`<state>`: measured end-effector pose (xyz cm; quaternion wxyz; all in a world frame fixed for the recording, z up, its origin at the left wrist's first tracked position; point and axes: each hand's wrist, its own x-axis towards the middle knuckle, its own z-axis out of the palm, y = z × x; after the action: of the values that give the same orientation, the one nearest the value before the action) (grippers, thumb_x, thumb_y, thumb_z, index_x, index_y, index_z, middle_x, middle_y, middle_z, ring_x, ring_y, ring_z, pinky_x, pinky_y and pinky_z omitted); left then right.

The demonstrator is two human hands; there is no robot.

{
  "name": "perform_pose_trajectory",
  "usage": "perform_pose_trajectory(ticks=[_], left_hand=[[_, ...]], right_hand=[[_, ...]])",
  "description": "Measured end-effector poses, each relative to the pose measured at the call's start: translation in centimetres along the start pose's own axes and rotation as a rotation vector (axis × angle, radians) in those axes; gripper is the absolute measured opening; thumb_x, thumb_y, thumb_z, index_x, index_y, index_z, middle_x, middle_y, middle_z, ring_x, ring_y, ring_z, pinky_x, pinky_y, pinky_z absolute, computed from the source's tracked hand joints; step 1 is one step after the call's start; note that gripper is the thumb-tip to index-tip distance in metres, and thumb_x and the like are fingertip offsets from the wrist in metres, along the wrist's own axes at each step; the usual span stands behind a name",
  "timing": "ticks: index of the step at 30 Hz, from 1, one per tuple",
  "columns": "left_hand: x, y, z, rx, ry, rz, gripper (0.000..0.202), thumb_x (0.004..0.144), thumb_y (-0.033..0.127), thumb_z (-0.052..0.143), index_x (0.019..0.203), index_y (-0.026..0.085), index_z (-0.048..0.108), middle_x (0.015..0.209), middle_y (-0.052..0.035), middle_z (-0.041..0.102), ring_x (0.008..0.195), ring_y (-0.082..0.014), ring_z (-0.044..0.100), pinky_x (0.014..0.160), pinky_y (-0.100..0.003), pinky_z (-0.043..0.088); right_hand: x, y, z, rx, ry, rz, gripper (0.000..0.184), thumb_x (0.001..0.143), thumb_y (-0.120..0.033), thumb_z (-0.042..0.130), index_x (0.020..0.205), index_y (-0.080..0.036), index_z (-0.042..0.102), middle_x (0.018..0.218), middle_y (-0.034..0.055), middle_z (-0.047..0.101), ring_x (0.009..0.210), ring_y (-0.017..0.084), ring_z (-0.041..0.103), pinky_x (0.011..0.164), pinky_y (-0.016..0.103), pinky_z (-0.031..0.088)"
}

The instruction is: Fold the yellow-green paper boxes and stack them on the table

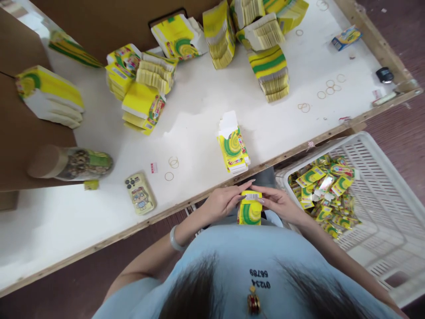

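Yellow box (250, 215) is held upright in front of the person's lap, just below the front edge of the table (195, 117). Near its top a white strip carries a barcode with small print under it, too fine to read; a green swirl fills the face below. Fingers of the left hand (224, 201) are clamped on one side of its top end, and those of the right hand (278, 204) press the other side.

Just beyond, on the table, lies a stack of flat cartons (234, 148) with the same swirl and a multicoloured, rounded logo whose letters are blurred. Farther back, bundles of cartons (268, 73) show green and yellow bands, and other bundles (144, 106) to the left repeat the colourful logo; no brand name can be made out.

A phone (140, 193) has a cartoon figure in a striped top on its case. Near it lies a small red tag (153, 168) with pale, illegible marks. A jar (88, 164) bears a green label, also unreadable, and a blue box (347, 38) has blurred lettering.

To the right, a white basket (381, 166) holds many small yellow-and-green packs (327, 188). Printed on the blue shirt (232, 248), upside down, are "01234" and "56789".
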<state>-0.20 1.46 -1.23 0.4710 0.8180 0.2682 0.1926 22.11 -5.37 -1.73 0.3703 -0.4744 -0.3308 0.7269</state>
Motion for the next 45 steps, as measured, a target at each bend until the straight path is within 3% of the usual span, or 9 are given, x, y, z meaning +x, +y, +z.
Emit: perform_pose_trajectory(ticks=[4, 7, 12, 18, 26, 31, 40, 43, 45], left_hand=[[5.1, -2.6, -4.3, 0.322, 0.23, 0.192, 0.037, 0.106, 0.043, 0.046, 0.13, 0.024, 0.066, 0.099, -0.0068, 0.069, 0.094, -0.0203, 0.063, 0.088, -0.034, 0.05], [11.0, -6.6, -8.4, 0.407, 0.5, 0.043, 0.053, 0.092, 0.054, 0.068, 0.132, 0.02, 0.06, 0.12, -0.0139, 0.064, 0.114, -0.028, 0.057, 0.101, -0.043, 0.045], [17.7, -12.4, -12.3, 0.364, 0.36, -0.177, 0.038, 0.075, 0.045, 0.088, 0.091, 0.016, 0.067, 0.093, -0.0068, 0.065, 0.092, -0.0236, 0.059, 0.092, -0.04, 0.048], [17.1, -10.6, -13.7, 0.394, 0.475, 0.037, 0.037, 0.098, 0.049, 0.061, 0.079, 0.018, 0.068, 0.107, -0.0115, 0.071, 0.11, -0.0253, 0.061, 0.105, -0.044, 0.045], [12.3, 0.0, -11.1, 0.179, 0.655, 0.138, 0.053, 0.104, 0.058, 0.041, 0.087, 0.018, 0.072, 0.059, 0.0031, 0.053, 0.047, -0.008, 0.052, 0.05, -0.021, 0.038], [8.8, 2.7, -8.2, 0.067, 0.706, 0.131, 0.048, 0.105, 0.051, 0.046, 0.092, 0.016, 0.076, 0.063, 0.0004, 0.064, 0.047, -0.007, 0.046, 0.045, -0.021, 0.033], [8.2, 1.5, -6.7, 0.074, 0.737, 0.148, 0.038, 0.107, 0.039, 0.046, 0.097, 0.017, 0.076, 0.06, 0.0019, 0.06, 0.047, -0.007, 0.046, 0.048, -0.02, 0.039], [7.8, 1.0, -6.2, 0.056, 0.672, 0.202, 0.045, 0.106, 0.051, 0.041, 0.132, 0.022, 0.064, 0.106, -0.0098, 0.074, 0.086, -0.0162, 0.07, 0.072, -0.028, 0.058], [7.3, 0.6, -5.0, 0.033, 0.538, 0.226, 0.073, 0.098, 0.067, 0.046, 0.157, 0.027, 0.034, 0.149, -0.0183, 0.054, 0.131, -0.03, 0.06, 0.097, -0.046, 0.058]], right_hand=[[-1.2, 0.5, -3.2, -0.138, 0.423, -0.139, 0.037, 0.084, -0.055, 0.074, 0.107, -0.026, 0.077, 0.101, 0.0063, 0.08, 0.082, 0.02, 0.075, 0.07, 0.034, 0.064], [-3.6, -0.8, -8.8, -0.501, 0.856, -0.323, 0.043, 0.088, -0.063, 0.065, 0.108, -0.026, 0.073, 0.107, 0.0117, 0.076, 0.093, 0.027, 0.074, 0.083, 0.048, 0.061], [-6.5, -2.8, -14.3, -1.338, 1.221, -0.399, 0.073, 0.085, -0.065, 0.068, 0.144, -0.023, 0.056, 0.14, 0.0257, 0.061, 0.137, 0.047, 0.051, 0.115, 0.068, 0.035], [0.8, -4.1, -8.6, -1.154, 0.948, -0.676, 0.056, 0.096, -0.054, 0.057, 0.142, -0.021, 0.054, 0.137, 0.0176, 0.063, 0.131, 0.035, 0.059, 0.111, 0.06, 0.045], [13.1, -7.3, 1.4, -0.946, 0.693, -1.028, 0.055, 0.1, -0.054, 0.052, 0.144, -0.02, 0.046, 0.13, 0.0186, 0.065, 0.12, 0.032, 0.064, 0.111, 0.057, 0.047], [11.3, -6.4, 2.5, -0.881, 0.61, -1.071, 0.031, 0.107, -0.038, 0.039, 0.126, -0.022, 0.058, 0.106, 0.0138, 0.072, 0.095, 0.026, 0.072, 0.089, 0.04, 0.059], [8.5, -5.5, 2.7, -0.95, 0.513, -0.979, 0.031, 0.103, -0.041, 0.05, 0.127, -0.022, 0.055, 0.104, 0.0123, 0.073, 0.094, 0.025, 0.072, 0.084, 0.038, 0.061], [8.1, -5.8, 2.5, -0.868, 0.543, -0.968, 0.032, 0.106, -0.04, 0.039, 0.128, -0.023, 0.055, 0.107, 0.0126, 0.072, 0.1, 0.026, 0.071, 0.089, 0.041, 0.06], [8.0, -5.6, 2.3, -0.825, 0.556, -0.903, 0.04, 0.108, -0.042, 0.028, 0.133, -0.023, 0.053, 0.118, 0.0146, 0.069, 0.115, 0.028, 0.067, 0.098, 0.046, 0.056]])
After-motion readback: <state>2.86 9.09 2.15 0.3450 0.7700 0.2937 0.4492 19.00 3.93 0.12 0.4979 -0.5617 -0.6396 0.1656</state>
